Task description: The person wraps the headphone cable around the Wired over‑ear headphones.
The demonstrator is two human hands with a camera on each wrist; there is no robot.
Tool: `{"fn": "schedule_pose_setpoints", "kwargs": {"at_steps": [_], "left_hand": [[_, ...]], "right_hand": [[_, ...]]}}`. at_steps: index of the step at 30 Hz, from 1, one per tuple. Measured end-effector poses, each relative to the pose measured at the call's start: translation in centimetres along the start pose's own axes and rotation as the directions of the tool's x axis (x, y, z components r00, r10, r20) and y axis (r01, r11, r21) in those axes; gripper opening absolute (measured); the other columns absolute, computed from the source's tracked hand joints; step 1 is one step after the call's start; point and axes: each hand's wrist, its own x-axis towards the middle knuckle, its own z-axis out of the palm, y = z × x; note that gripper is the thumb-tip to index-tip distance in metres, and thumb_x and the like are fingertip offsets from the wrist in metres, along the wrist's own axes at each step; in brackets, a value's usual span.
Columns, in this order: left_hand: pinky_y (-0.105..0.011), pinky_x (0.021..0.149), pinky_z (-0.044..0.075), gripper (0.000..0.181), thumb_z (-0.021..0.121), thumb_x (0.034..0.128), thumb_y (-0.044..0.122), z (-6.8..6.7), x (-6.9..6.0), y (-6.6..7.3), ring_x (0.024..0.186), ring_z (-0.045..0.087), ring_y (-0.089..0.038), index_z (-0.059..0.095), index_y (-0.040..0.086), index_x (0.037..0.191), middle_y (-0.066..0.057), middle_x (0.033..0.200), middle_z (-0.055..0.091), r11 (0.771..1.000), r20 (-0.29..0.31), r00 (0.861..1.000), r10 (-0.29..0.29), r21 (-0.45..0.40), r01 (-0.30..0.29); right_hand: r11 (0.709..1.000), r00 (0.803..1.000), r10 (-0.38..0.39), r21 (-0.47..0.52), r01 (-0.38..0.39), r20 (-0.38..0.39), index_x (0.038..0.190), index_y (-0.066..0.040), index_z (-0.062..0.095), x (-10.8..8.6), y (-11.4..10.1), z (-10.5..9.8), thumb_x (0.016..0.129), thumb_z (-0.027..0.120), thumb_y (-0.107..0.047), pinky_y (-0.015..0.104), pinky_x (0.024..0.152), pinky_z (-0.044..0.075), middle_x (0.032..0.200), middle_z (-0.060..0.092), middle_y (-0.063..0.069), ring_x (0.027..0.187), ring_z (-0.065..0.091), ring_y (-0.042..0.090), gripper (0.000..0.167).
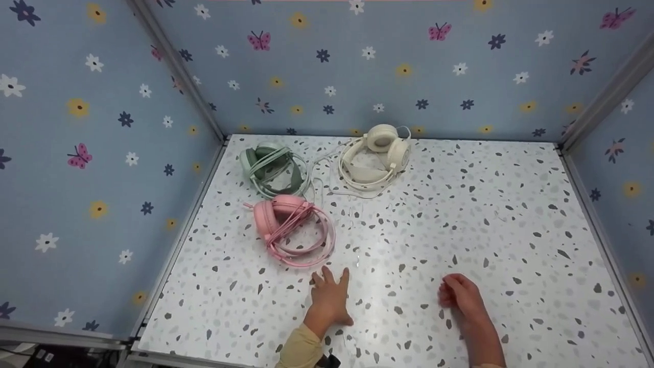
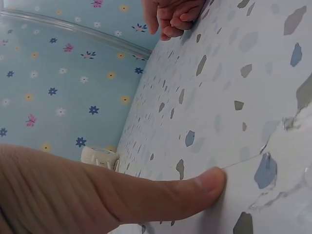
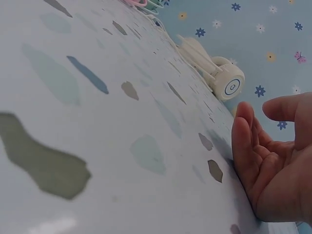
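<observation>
Apparently not yet handling the pink headphones (image 1: 288,225), with left fingers (image 1: 328,277) spread nearby, right fingers (image 1: 445,296) loosely curled, both empty.

I stand at a booth-like workstation: a left panel (image 1: 51,199), a far panel (image 1: 357,76) and a right panel (image 1: 621,168), all printed with flowers, wall in my speckled white tabletop (image 1: 460,204), with grey metal rails (image 1: 176,66) at the corners. Whether the booth belongs to a lab or a workshop, I cannot tell.
</observation>
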Motion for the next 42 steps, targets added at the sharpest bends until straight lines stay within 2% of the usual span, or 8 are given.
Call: {"fn": "schedule_pose_setpoints", "kwargs": {"at_steps": [5,17,23,26,29,32,37,42], "left_hand": [[-0.06,0.093,0.041,0.124,0.096,0.0505,0.042,0.3,-0.1,0.1,0.129,0.021,-0.064,0.032,0.013,0.152,-0.04,0.145,0.02,1.0,0.009,1.0,0.017,0.006,-0.017],[-0.063,0.093,0.04,0.125,0.098,0.0485,0.039,-0.2,0.1,-0.2,0.127,0.02,-0.065,0.031,0.012,0.152,-0.041,0.144,0.019,0.999,-0.017,1.0,-0.01,-0.036,0.009],[-0.066,0.095,0.036,0.131,0.099,0.0446,0.034,0.0,0.1,-0.2,0.128,0.015,-0.067,0.029,0.014,0.153,-0.042,0.145,0.015,0.996,0.014,0.999,-0.04,-0.079,0.041],[-0.067,0.095,0.035,0.131,0.099,0.044,0.033,0.0,0.0,0.0,0.128,0.015,-0.067,0.029,0.015,0.153,-0.043,0.145,0.014,0.996,0.034,0.998,-0.055,-0.073,0.058],[-0.067,0.095,0.035,0.13,0.099,0.045,0.034,-0.1,-0.1,0.2,0.128,0.014,-0.067,0.028,0.015,0.153,-0.042,0.146,0.014,0.996,0.06,0.996,-0.061,-0.057,0.065],[-0.067,0.095,0.035,0.13,0.099,0.0455,0.034,-0.2,-0.2,0.4,0.128,0.014,-0.067,0.028,0.015,0.153,-0.042,0.146,0.014,0.996,0.082,0.994,-0.066,-0.047,0.07],[-0.068,0.094,0.035,0.13,0.099,0.0454,0.034,-0.6,0.0,0.6,0.127,0.016,-0.068,0.028,0.014,0.153,-0.042,0.145,0.015,0.998,0.069,0.996,-0.051,-0.035,0.053],[-0.067,0.092,0.037,0.131,0.099,0.0461,0.037,-1.0,0.8,1.0,0.128,0.017,-0.067,0.027,0.013,0.153,-0.042,0.145,0.015,0.999,0.061,0.998,-0.029,-0.017,0.03]], "right_hand": [[0.999,0.999,0.047,-0.009,-0.047,-0.007,0.116,0.005,0.051,-0.1,0.1,-0.1,0.102,0.049,-0.016,0.03,0.06,0.051,0.085,0.06,0.009,0.068,0.057,0.019,0.025],[0.999,0.999,-0.034,0.012,0.034,-0.003,0.108,0.006,0.051,0.9,-0.1,1.0,0.1,0.053,-0.012,0.029,0.057,0.05,0.081,0.059,0.011,0.064,0.056,0.019,0.02],[0.992,0.999,-0.038,-0.116,0.04,0.014,0.105,0.005,0.054,1.4,-0.2,1.8,0.1,0.052,-0.014,0.03,0.054,0.049,0.079,0.06,0.012,0.058,0.054,0.019,0.019],[0.959,0.994,-0.091,-0.264,0.102,0.055,0.103,0.004,0.056,1.9,-1.2,3.3,0.1,0.052,-0.016,0.032,0.057,0.05,0.081,0.061,0.013,0.061,0.056,0.021,0.02],[0.892,0.978,-0.179,-0.403,0.206,0.104,0.102,0.001,0.059,2.6,-3.2,6.0,0.099,0.055,-0.017,0.034,0.065,0.051,0.085,0.062,0.012,0.071,0.06,0.024,0.019],[0.797,0.934,-0.308,-0.488,0.356,0.179,0.102,-0.003,0.06,3.6,-6.4,9.3,0.097,0.058,-0.018,0.036,0.069,0.049,0.088,0.061,0.009,0.078,0.058,0.023,0.016],[0.559,0.781,-0.546,-0.562,0.61,0.303,0.103,-0.003,0.062,6.8,-12.8,14.5,0.095,0.059,-0.016,0.041,0.081,0.047,0.098,0.062,0.01,0.091,0.058,0.025,0.015],[0.313,0.65,-0.634,-0.63,0.711,0.419,0.117,0.001,0.056,11.8,-17.0,18.4,0.093,0.058,-0.014,0.046,0.092,0.042,0.116,0.058,0.017,0.106,0.056,0.032,0.028]]}}
